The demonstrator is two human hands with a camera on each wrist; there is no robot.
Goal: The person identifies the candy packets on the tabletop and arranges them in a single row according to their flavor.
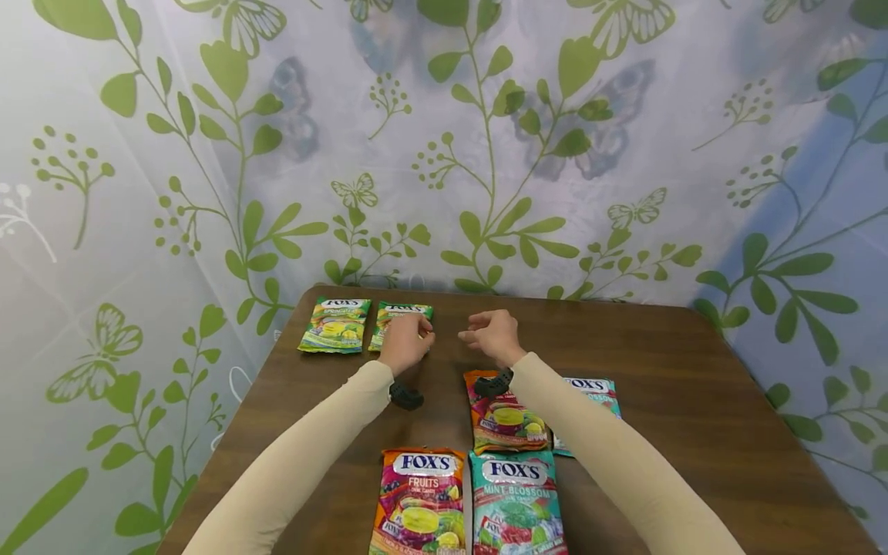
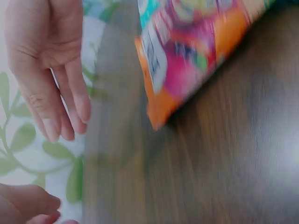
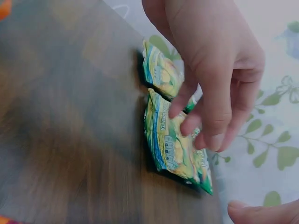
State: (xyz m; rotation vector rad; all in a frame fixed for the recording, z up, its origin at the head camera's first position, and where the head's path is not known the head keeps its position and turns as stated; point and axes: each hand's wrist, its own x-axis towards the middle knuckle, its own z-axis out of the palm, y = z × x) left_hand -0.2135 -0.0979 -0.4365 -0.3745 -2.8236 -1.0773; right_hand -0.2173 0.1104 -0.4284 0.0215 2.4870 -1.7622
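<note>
My left hand (image 1: 405,341) hovers over the right one of two green Fox's candy packets (image 1: 395,310), overlapping part of it in the head view. In the right wrist view that hand's fingers hang loosely bent beside the near green packet (image 3: 170,135), gripping nothing. The other green packet (image 1: 336,325) lies flat just to its left. My right hand (image 1: 494,336) is held to the right of the left hand, above the table, its fingers nearly straight and holding nothing in the left wrist view. Below its wrist lies an orange Fox's fruits packet (image 1: 509,422).
A teal Fox's packet (image 1: 598,391) lies partly hidden behind the right forearm. Nearer the front are another orange fruits packet (image 1: 422,501) and a teal mint blossom packet (image 1: 519,505), side by side. The brown wooden table (image 1: 666,347) ends at a leaf-patterned curtain (image 1: 486,154).
</note>
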